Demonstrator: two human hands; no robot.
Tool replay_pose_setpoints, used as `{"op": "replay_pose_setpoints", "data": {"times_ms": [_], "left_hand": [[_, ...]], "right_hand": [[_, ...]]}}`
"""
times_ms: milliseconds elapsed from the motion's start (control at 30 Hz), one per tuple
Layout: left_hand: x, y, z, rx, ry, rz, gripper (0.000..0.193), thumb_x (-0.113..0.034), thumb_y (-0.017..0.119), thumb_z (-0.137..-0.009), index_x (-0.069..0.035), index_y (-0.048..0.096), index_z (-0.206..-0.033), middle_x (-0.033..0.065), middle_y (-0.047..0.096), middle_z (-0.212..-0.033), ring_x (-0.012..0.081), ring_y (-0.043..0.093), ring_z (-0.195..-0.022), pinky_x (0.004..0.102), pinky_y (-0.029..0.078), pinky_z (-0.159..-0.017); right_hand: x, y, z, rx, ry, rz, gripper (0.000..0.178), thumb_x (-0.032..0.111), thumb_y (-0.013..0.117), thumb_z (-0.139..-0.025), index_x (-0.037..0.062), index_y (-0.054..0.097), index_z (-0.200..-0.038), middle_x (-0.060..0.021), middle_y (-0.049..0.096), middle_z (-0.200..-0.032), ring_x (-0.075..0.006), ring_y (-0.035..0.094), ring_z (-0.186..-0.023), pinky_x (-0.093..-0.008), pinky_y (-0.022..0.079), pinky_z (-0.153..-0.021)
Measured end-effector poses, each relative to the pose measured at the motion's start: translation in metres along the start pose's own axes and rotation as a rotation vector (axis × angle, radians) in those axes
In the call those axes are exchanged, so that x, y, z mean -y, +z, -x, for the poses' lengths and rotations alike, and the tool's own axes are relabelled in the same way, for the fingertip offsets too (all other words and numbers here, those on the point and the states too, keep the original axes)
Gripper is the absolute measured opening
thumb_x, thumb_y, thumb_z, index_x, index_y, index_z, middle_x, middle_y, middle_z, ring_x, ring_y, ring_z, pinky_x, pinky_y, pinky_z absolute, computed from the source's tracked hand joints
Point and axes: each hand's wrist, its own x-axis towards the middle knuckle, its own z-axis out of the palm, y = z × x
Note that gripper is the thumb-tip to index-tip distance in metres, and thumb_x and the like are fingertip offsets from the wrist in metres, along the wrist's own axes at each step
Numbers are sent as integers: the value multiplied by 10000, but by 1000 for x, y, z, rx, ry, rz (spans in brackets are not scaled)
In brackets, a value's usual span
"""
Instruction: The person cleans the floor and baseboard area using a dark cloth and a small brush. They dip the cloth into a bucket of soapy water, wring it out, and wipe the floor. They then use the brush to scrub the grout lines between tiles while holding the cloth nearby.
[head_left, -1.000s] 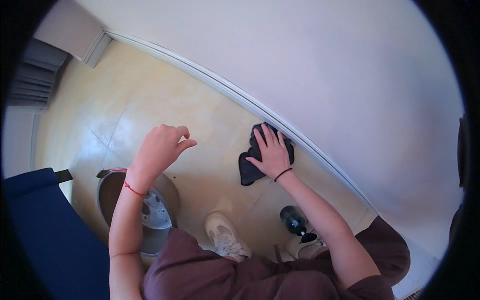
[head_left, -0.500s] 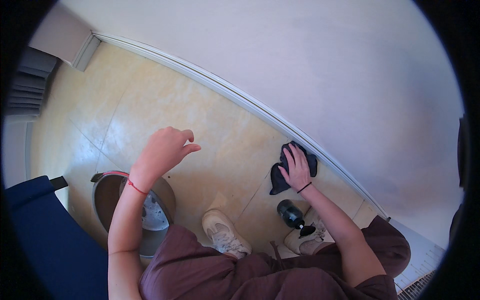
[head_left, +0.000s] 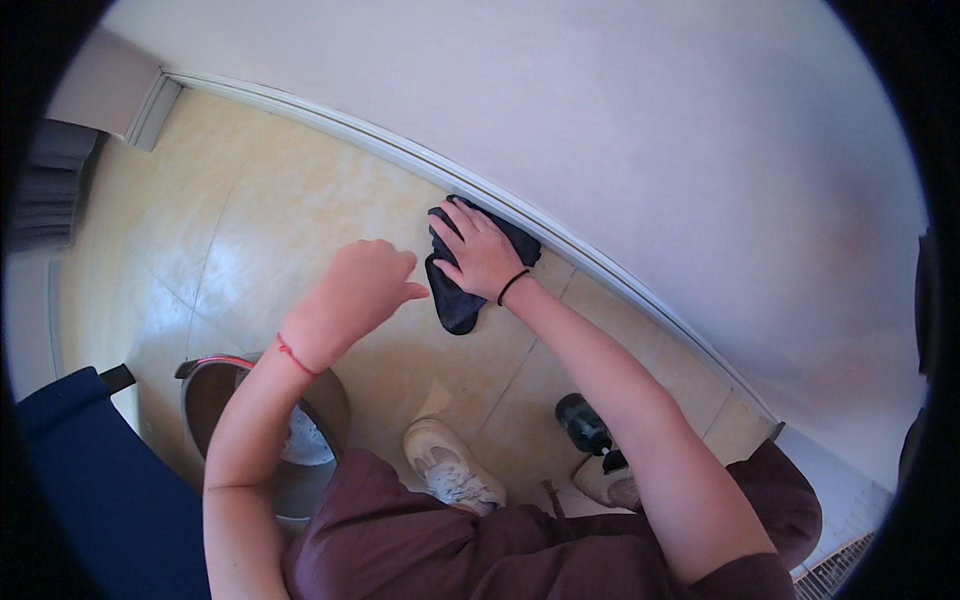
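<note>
My right hand [head_left: 480, 258] presses a dark cloth [head_left: 457, 300] against the tiled floor, right beside the baseboard. Its fingers spread over the bunched cloth and bend slightly into it. My left hand [head_left: 362, 290] hovers above the floor to the left of the cloth. The fingers there are loosely curled with the thumb apart, and nothing shows in them. Below my left forearm stands a metal bucket [head_left: 200, 405], partly hidden, with whitish liquid or suds visible inside. A dark spray bottle [head_left: 580, 418] with a black top is near my right shoe.
A white wall [head_left: 700, 150] and its baseboard [head_left: 370, 135] run diagonally along the far side. At the left is a dark blue fabric piece [head_left: 105, 480], with a grey pleated curtain [head_left: 55, 185] behind it. My left shoe [head_left: 448, 465] rests on the floor [head_left: 280, 200].
My right hand has slid the dark cloth left and away from me along the baseboard. My left hand has shifted slightly right, nearer to it.
</note>
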Motion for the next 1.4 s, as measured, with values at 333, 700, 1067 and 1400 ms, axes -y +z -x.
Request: {"op": "replay_pose_setpoints", "data": {"times_ms": [333,700,1067,1400], "left_hand": [[-104,148,-63,-48,485,-36,720,-318,786,-707,87,507,-1231,355,335,-1409,462,412,-1286,500,431,-997],[-154,181,-127,-297,990,51,205,-150,560,-816,18,597,-928,283,484,-1294,410,389,-1330,496,352,-1078],[-148,149,-83,-51,1056,156,554,-152,612,-830,-196,509,-1373,219,505,-1340,362,573,-1140,442,455,-990],[-222,138,-117,293,707,51,833,-357,689,-839,6,279,-1467,274,370,-1450,431,350,-1357,469,307,-1129]], "right_hand": [[-20,-60,140,94,249,84,749,266,739,-739,109,434,-1405,-167,414,-1446,-356,476,-1264,-436,388,-1076],[-20,-112,244,276,474,147,875,389,738,-793,13,308,-1457,-189,316,-1511,-375,315,-1393,-433,300,-1145],[-41,-143,196,657,134,120,948,290,800,-734,47,262,-1475,-219,217,-1540,-374,254,-1428,-424,305,-1152],[-56,-187,279,727,305,221,1058,454,793,-709,66,215,-1505,-255,212,-1543,-385,348,-1367,-433,280,-1146]]}}
